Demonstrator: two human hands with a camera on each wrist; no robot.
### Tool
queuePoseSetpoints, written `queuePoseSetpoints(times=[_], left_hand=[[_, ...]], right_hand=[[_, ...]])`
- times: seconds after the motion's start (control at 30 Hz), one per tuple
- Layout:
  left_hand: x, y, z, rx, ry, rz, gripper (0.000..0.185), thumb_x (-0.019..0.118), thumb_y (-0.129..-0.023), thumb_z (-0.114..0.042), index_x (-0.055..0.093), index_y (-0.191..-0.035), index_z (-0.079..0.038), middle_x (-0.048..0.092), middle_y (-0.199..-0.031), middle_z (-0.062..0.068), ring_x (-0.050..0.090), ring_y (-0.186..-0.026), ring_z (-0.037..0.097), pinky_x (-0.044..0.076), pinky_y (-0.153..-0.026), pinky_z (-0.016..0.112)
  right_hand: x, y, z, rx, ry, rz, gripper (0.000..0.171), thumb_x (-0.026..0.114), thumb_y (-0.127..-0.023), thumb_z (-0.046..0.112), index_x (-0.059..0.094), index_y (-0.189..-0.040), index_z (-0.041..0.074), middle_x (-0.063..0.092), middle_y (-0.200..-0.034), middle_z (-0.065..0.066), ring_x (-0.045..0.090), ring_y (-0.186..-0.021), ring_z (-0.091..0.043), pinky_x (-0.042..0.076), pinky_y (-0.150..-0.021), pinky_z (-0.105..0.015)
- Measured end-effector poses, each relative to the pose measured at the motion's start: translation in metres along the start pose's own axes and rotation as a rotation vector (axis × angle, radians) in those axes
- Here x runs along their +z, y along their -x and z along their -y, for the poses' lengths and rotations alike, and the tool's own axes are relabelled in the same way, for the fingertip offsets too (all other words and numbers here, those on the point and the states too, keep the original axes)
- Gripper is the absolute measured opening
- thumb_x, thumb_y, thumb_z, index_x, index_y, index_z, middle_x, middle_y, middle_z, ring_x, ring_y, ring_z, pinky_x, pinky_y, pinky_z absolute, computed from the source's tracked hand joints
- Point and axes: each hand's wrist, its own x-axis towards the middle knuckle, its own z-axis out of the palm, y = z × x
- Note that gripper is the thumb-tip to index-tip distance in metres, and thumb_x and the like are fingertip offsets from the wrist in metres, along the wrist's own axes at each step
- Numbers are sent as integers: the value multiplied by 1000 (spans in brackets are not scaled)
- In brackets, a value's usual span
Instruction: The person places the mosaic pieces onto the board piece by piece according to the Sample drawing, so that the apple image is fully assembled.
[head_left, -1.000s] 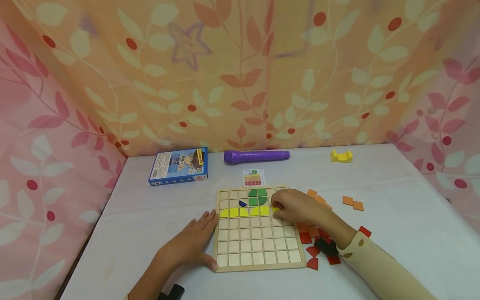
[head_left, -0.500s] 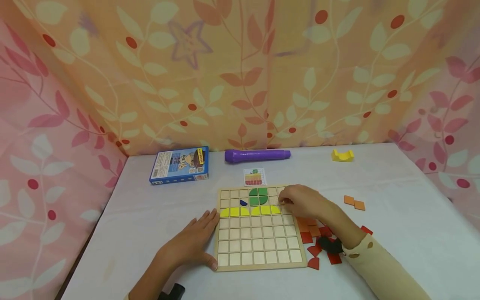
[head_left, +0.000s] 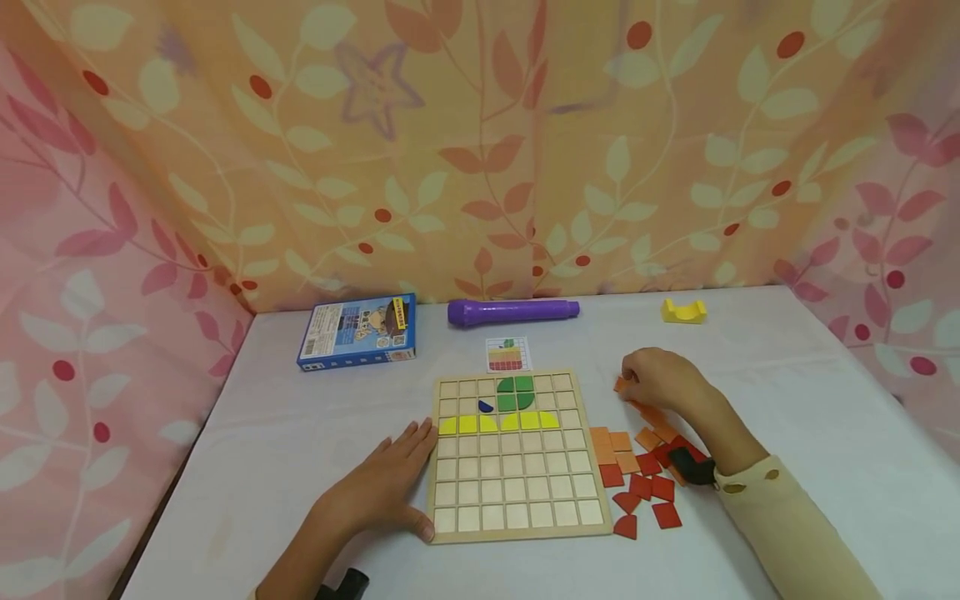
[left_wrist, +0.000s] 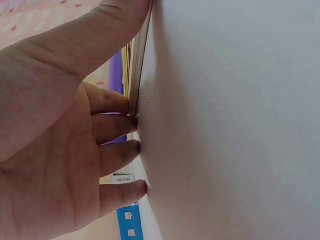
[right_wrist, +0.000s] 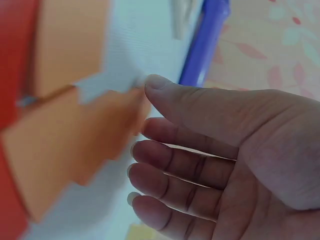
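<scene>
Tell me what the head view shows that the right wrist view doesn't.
Only the head view shows the grid board, its yellow row, green pieces, the blue box and the left hand. Only the right wrist view shows the right fingers from the palm side. Both show orange tiles and the purple pen.

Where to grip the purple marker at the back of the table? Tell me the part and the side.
Grip the purple marker mid-barrel, coming from above with fingers across it. It lies flat, crosswise along the table's back edge, with nothing touching it, so front and rear flanks look free.
</scene>
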Motion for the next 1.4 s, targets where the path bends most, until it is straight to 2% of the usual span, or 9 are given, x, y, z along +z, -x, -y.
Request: queuePoseSetpoints(times=[0.27,0.47,0.77,0.97,1.2,1.4], left_hand=[[0,2,-1,21,2,-1,132,87,-56,-62,27,-158,-3,18,-165,13,12,-152,33,18,-118,57],[0,2,-1,23,-10,-5,132,88,-57,-61,27,-158,-3,19,-165,14,13,-151,33,19,-118,57],[-2,2,-1,19,-4,-5,131,89,-57,-60,27,-158,-3,19,-165,13,12,-152,33,18,-118,57],[-1,2,0,13,-6,-8,132,89,-56,-61,27,-158,-3,19,-165,13,13,-152,33,18,-118,57],[-1,2,0,10,-7,-7,132,89,-56,-61,28,-158,-3,19,-165,12,12,-152,32,18,-118,57],[-1,2,0,13,-7,-10,132,89,-56,-61,28,-158,-3,20,-165,13,13,-152,32,18,-118,57]], right_hand=[[6,-2,1,13,-35,-5,18,80,-82,13,62,-82,8,55,-74,-1,49,-70,-20,44,-63,-36],[2,-1,5,-4,-101,-35,10,74,-84,5,65,-79,8,58,-74,0,52,-69,-21,48,-65,-38],[1,-5,6,10,-222,0,7,68,-87,1,68,-82,6,60,-74,-1,53,-69,-19,48,-64,-34],[-1,-9,18,9,-279,23,7,67,-90,3,66,-83,6,58,-77,-2,52,-73,-21,46,-64,-33],[1,-16,37,-98,-324,54,10,68,-92,5,65,-82,7,58,-77,0,51,-76,-20,43,-68,-34],[6,-27,64,-155,-379,118,13,70,-93,10,64,-82,8,54,-74,-1,49,-71,-18,41,-63,-31]])
